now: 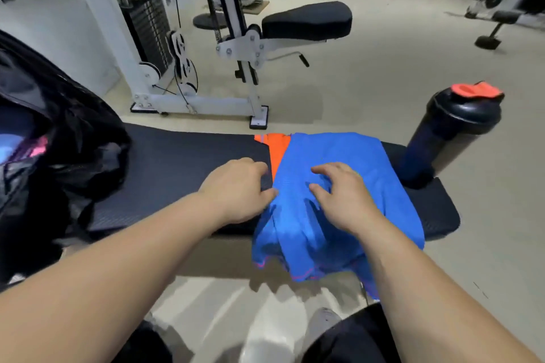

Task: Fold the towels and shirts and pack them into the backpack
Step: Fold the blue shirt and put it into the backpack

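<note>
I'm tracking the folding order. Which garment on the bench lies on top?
The blue garment: it covers the orange garment, which peeks out only at its far-left edge. The right hand rests on it.

The backpack [59, 156] sits at the bench's [182, 168] left end. The shirt [298, 227] lies right of the bench's middle, overhanging its near edge. The bottle [442, 138] stands on the bench's right end. A machine [206, 97] stands behind the bench.
</note>
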Motion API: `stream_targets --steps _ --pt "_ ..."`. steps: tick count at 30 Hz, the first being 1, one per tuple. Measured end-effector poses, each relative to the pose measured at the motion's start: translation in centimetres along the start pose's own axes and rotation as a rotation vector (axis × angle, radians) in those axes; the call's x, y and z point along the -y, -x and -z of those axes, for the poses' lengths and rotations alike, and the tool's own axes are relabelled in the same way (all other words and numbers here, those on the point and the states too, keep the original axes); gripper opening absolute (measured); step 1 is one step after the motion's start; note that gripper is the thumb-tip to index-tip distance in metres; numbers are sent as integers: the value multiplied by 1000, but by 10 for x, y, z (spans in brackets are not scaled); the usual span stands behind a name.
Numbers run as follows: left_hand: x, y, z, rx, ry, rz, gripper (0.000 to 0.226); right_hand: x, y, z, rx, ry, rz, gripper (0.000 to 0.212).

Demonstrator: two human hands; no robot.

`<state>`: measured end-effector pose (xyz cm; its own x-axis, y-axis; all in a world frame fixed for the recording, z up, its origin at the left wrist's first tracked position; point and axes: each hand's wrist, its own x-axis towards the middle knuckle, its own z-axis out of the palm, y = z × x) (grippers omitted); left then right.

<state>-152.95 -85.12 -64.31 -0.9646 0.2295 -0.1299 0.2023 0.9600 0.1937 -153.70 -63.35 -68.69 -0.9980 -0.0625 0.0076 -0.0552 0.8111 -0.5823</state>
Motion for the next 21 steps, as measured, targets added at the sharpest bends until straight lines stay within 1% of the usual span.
stream_targets --steps 2,4,5,8,10,13,17,21 --pt "-10 -6 -18 21 21 61 37 -17 4 13 -32 5 -64 39" --pt "-15 -9 -36 31 55 109 39 -28 7 26 -37 49 -120 44" --pt "-17 -9 -44 24 78 120 38 -32 8 30 -8 89 -149 48" --pt "-20 -8 -62 -42 183 153 30 -37 10 35 154 223 -230 62" --pt "-19 -8 -64 -83 261 174 27 -37 8 32 208 263 -244 64" --pt "-16 -5 -52 -147 439 198 24 -33 5 30 178 267 -234 63" --pt "-7 4 -25 -247 587 195 23 -31 4 28 134 256 -214 65" --pt "14 14 -1 -284 776 179 26 -30 2 24 140 290 -194 69"
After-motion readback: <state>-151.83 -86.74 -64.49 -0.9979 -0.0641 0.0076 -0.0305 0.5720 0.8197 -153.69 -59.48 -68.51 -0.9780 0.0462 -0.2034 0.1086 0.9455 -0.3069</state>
